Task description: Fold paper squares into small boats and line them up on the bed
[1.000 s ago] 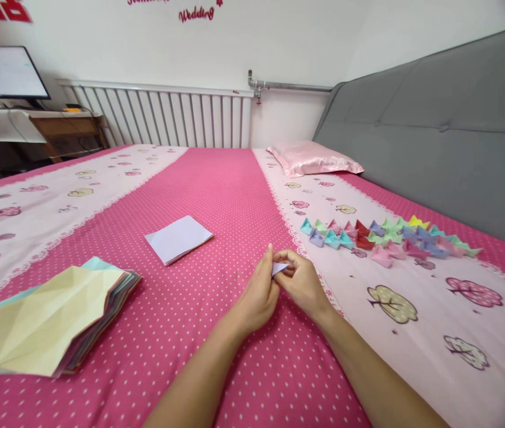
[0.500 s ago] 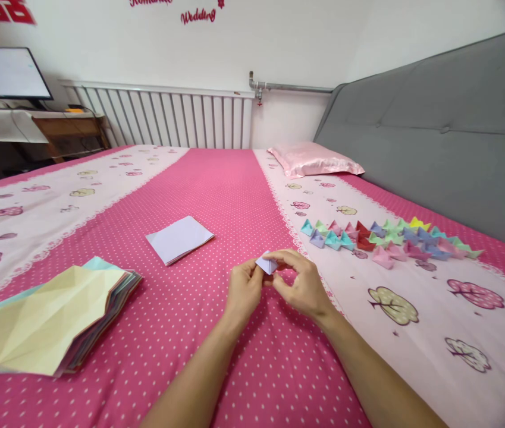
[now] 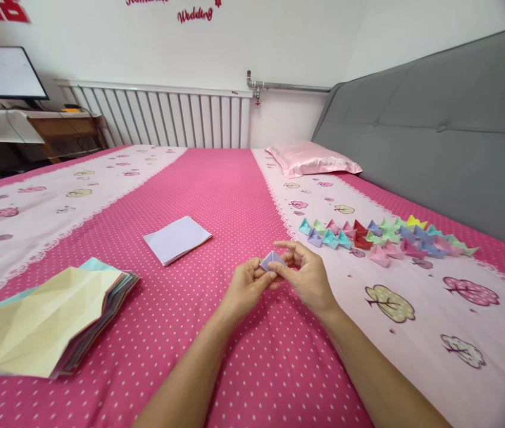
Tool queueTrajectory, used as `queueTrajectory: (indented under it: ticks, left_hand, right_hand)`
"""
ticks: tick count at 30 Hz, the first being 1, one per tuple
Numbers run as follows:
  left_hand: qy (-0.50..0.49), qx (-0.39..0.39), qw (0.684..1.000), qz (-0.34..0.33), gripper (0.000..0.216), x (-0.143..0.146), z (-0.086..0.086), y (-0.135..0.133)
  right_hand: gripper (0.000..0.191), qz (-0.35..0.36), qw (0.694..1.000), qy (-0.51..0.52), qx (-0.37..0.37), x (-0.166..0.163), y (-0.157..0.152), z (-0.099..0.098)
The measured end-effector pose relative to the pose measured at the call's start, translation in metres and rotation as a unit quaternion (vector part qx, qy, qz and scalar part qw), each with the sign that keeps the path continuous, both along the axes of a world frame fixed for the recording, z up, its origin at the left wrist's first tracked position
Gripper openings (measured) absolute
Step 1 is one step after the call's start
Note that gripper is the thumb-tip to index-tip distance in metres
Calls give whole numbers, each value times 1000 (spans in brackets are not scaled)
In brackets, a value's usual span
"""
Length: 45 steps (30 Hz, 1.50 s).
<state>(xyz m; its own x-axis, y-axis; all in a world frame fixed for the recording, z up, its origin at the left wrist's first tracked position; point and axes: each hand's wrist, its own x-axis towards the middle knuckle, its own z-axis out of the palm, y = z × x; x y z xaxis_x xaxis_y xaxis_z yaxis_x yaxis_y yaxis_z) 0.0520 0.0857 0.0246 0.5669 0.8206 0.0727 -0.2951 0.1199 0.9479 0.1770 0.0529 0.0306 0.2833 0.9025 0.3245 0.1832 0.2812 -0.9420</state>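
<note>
A small lilac folded paper piece (image 3: 271,260) is pinched between both my hands just above the pink dotted bedspread. My left hand (image 3: 245,287) grips its left side with thumb and fingers closed. My right hand (image 3: 306,276) holds its right side, index finger stretched over the top. To the right, on the pale strip of the bedspread, lie several finished folded paper pieces (image 3: 381,238) in blue, green, pink, red and yellow. A folded lilac sheet (image 3: 176,239) lies flat beyond my left hand.
A stack of creased coloured paper sheets (image 3: 42,321), cream on top, sits at the near left. A pink pillow (image 3: 312,159) rests by the grey headboard (image 3: 435,131). A white radiator (image 3: 163,116) and a desk with a monitor (image 3: 5,72) stand behind the bed.
Both hands have lifted slightly and turned the small paper piece; its lilac face now shows more fully between the fingertips. Everything on the bed has stayed put.
</note>
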Motion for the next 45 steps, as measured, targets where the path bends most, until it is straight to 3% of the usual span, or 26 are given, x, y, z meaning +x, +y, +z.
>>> queueTrajectory:
  ticks: [3,8,13,24,29,35,38,45]
  left_hand:
    - [30,-4,999,16,27,-2,-3,4]
    - [65,33,997,2,25,-7,-1,3]
    - [77,24,997,0,25,-6,3,-1]
    - [88,-17,996,21,21,-2,4,2]
    - [84,37,996,6,16,-2,-4,5]
    - [187,214,946,153,21,-8,-7,6]
    - [193,228,935,193,23,-9,-6,6]
    - [199,208,937,197,17,-9,-5,6]
  right_hand:
    - [24,32,999,28,-32,1,-1,1]
    - [16,31,999,8,-11,2,-1,4]
    - [18,32,999,24,7,3,-1,3]
    - [26,62,994,78,-38,-2,0,2]
    - [25,70,992,97,-52,-2,1,0]
    - [22,39,999,15,-19,0,3,-3]
    - [22,35,999,-14,-18,0,4,-6]
    - [21,43,998,-44,-29,-3,6,-14]
